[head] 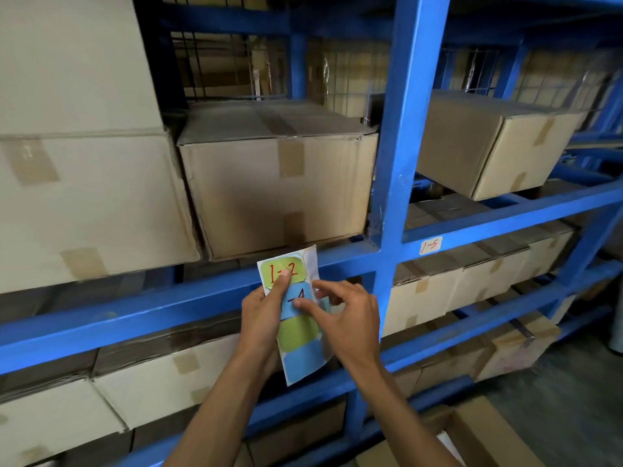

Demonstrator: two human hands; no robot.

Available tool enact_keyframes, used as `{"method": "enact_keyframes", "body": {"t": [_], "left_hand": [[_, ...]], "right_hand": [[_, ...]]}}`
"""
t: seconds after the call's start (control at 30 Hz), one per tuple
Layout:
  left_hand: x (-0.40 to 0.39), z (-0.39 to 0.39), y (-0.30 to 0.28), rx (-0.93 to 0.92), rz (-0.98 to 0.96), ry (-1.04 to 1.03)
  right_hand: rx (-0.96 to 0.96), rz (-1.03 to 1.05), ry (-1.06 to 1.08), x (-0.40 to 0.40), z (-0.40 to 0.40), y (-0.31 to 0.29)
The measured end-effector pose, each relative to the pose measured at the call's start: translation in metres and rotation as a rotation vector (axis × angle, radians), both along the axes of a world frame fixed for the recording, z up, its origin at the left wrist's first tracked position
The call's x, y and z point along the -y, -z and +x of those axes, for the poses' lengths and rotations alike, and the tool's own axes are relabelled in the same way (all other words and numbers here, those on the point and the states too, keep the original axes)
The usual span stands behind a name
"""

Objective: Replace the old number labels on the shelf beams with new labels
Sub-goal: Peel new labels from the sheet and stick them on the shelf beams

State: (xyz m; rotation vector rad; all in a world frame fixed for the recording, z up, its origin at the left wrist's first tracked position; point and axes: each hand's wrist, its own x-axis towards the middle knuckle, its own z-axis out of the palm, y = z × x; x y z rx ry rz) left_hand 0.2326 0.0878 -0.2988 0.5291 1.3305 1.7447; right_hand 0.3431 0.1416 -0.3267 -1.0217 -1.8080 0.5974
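Observation:
I hold a sticker sheet (298,335) of green and blue labels upright in front of the blue shelf beam (135,308). My left hand (261,311) grips its left edge, thumb on the green label marked "1-2" in red. My right hand (344,315) pinches the blue label just below, whose writing ends in "4" and is partly hidden by my fingers. Two blank labels, one green and one blue, fill the lower part of the sheet. An old white label (430,245) reading "1-5" is stuck on the beam to the right of the blue upright post (403,136).
Taped cardboard boxes (276,183) fill the shelves above and below the beam. Another box (495,143) stands in the right bay. An open carton (472,436) sits on the floor at the lower right. Wire mesh backs the rack.

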Motion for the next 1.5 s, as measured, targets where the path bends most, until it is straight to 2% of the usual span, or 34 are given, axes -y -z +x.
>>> {"method": "enact_keyframes", "body": {"t": [0.17,0.3,0.4,0.57,0.7,0.9,1.07,1.2,1.5], "left_hand": [[0.025,-0.021,0.0,0.045,0.027,0.013],[0.038,-0.033,0.001,0.157,0.052,0.001],[0.048,-0.043,0.002,0.166,0.055,-0.002],[0.063,-0.058,0.005,-0.019,0.018,0.014],[0.07,-0.069,0.006,-0.193,0.028,0.051],[0.077,-0.079,0.004,-0.43,0.067,0.153],[0.078,-0.082,-0.004,-0.549,0.077,0.055],[0.076,-0.089,-0.016,-0.599,0.073,-0.04],[0.093,-0.115,-0.064,-0.495,0.111,-0.113]], "right_hand": [[-0.074,0.016,0.094,0.034,-0.033,-0.002],[-0.186,-0.076,0.046,0.048,-0.051,-0.002],[-0.266,-0.122,0.002,0.058,-0.062,-0.002],[-0.338,-0.083,-0.136,0.065,-0.069,-0.012],[-0.321,-0.089,-0.21,0.061,-0.074,-0.025],[-0.348,-0.235,-0.262,0.049,-0.076,-0.042],[-0.343,-0.288,-0.371,0.04,-0.083,-0.058],[-0.367,-0.287,-0.482,0.037,-0.086,-0.085],[-0.48,-0.233,-0.637,0.041,-0.09,-0.17]]}}
